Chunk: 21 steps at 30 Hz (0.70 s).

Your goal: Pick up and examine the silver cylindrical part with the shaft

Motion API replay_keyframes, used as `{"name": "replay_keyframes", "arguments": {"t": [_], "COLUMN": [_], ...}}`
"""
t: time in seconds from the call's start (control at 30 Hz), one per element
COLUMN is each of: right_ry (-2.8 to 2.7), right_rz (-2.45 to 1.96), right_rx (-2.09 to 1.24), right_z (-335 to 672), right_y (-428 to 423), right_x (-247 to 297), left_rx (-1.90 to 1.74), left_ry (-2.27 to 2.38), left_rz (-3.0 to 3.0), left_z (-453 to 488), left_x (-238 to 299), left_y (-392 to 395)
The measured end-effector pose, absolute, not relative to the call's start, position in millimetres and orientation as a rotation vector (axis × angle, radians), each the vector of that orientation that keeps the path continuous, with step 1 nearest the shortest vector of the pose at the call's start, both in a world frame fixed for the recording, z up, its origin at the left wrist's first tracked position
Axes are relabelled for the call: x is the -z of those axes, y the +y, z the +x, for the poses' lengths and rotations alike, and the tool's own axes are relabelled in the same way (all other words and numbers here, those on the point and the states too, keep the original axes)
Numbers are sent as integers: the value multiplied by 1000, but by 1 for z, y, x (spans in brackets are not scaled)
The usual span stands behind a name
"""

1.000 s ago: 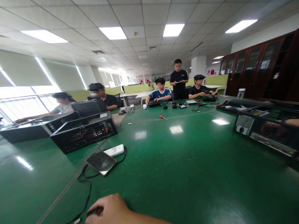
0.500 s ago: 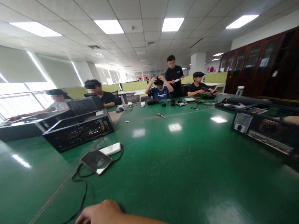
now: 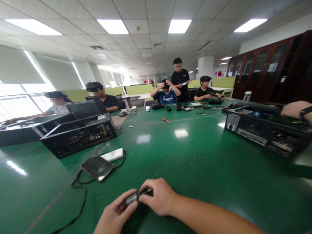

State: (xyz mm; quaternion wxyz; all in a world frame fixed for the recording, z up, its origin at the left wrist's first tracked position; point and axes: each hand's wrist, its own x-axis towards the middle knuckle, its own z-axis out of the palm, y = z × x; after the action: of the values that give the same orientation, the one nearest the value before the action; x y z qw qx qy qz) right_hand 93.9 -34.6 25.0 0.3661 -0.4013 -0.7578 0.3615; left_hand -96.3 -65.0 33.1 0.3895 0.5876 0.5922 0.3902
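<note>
A small grey metal piece point(image 3: 132, 198) is being pinched between the closed fingers of the left hand point(image 3: 112, 215) and the right hand point(image 3: 159, 198), low over the glossy green surface point(image 3: 195, 162). Just beyond, a flat dark phone point(image 3: 97, 167), a rounded white power bank point(image 3: 112, 155) and a looping black cable point(image 3: 85, 200) are lying; a black perforated computer case point(image 3: 78, 136) is standing open farther out

left hand point(image 3: 114, 216) and right hand point(image 3: 158, 196) meet, pinching

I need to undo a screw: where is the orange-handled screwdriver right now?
In the head view, the orange-handled screwdriver lies on the green table around mid-picture, far across it, just short of the seated person in the blue shirt.
</note>
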Motion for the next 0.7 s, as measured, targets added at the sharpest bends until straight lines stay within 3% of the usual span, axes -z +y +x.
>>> {"name": "replay_keyframes", "arguments": {"t": [0.23,0.7], "right_ry": [-1764,-1859], "right_rz": [-1167,-1154], "right_rx": [-745,-765], "right_z": [193,203], "right_y": [-13,4], "right_x": [-17,1], "left_rx": [-912,-905], "left_ry": [1105,1073], "left_rz": [1666,1688], "left_z": [7,9], "left_x": [-31,-1], "left_y": [-2,17]}}
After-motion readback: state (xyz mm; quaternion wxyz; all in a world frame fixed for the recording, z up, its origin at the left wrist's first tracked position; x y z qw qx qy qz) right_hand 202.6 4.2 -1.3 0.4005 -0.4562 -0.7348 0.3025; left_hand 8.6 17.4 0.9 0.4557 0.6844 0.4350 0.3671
